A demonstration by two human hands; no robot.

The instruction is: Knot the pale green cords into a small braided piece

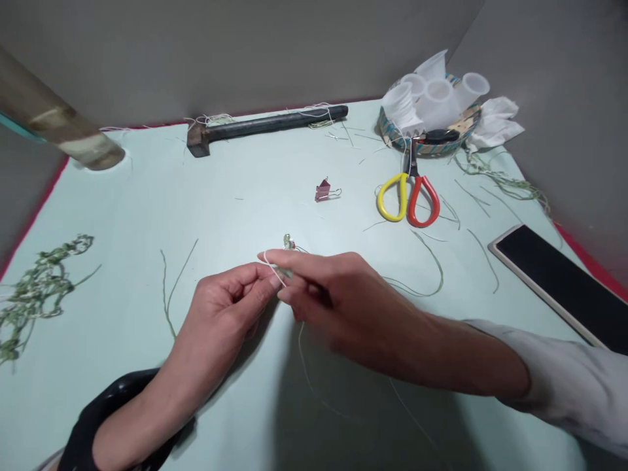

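My left hand [230, 301] and my right hand [324, 288] meet at the middle of the table. Thumb and fingertips of my left hand pinch a knotted cord piece, of which a small green and white end [288, 241] shows just beyond the fingers. Across my right index finger runs a white cord [273, 268], gripped by that hand's closed fingers. Its loose length hangs below the hands toward the front. What lies between the fingertips is mostly hidden. Thin green strands [432, 288] trail out to the right.
A hammer [269, 124] lies along the back. Scissors [409, 196] lean on a basket [426, 147] with plastic cups [439, 98]. A binder clip [324, 190] is behind my hands. A phone [564, 281] lies right, knotted green cords [44, 288] left. A wooden post [93, 147] stands back left.
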